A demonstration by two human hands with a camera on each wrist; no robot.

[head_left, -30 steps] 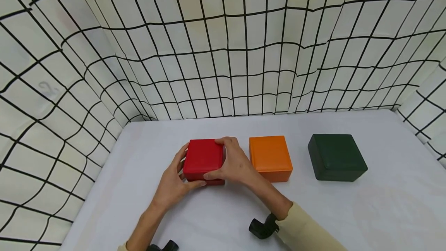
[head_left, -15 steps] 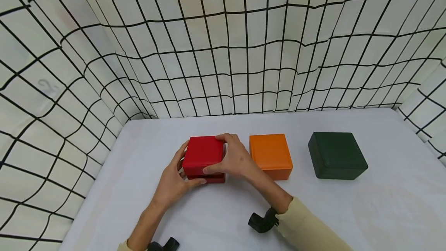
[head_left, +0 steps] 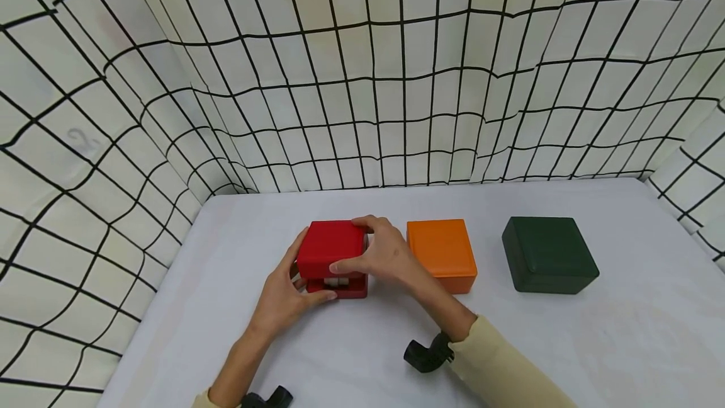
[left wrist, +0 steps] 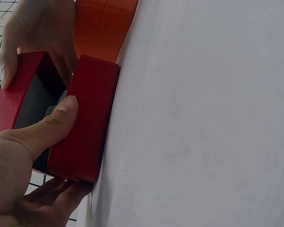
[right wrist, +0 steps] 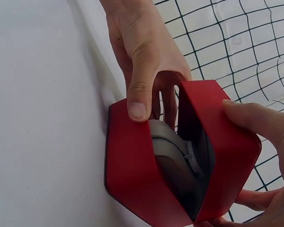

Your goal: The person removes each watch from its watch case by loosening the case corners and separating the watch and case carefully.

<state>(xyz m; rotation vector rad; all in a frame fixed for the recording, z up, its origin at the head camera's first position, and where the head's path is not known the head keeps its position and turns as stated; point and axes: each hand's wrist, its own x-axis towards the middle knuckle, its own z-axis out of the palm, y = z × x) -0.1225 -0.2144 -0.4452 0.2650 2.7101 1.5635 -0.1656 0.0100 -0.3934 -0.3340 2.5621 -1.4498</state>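
A red hinged box rests on the white-covered table, its lid [head_left: 331,241] lifted at the front and tilted back. Gripping the lid is my right hand [head_left: 387,257], thumb on its front face and fingers at its far right side. My left hand [head_left: 276,307] holds the base [head_left: 355,288], with the thumb pressed on its front and the fingers round its left side. Through the gap, the right wrist view shows a dark lining and a rounded grey cushion-like item [right wrist: 173,151] with a band across it; what exactly it is, I cannot tell.
An orange box [head_left: 442,247] stands just right of my right hand. Farther right is a dark green box [head_left: 549,254]. White walls with a black grid [head_left: 396,99] enclose the table [head_left: 640,332] at the back and sides.
The red box's lid has risen at the front, from nearly closed to a visible gap, lifted by my right hand. My left hand has stayed on the base.
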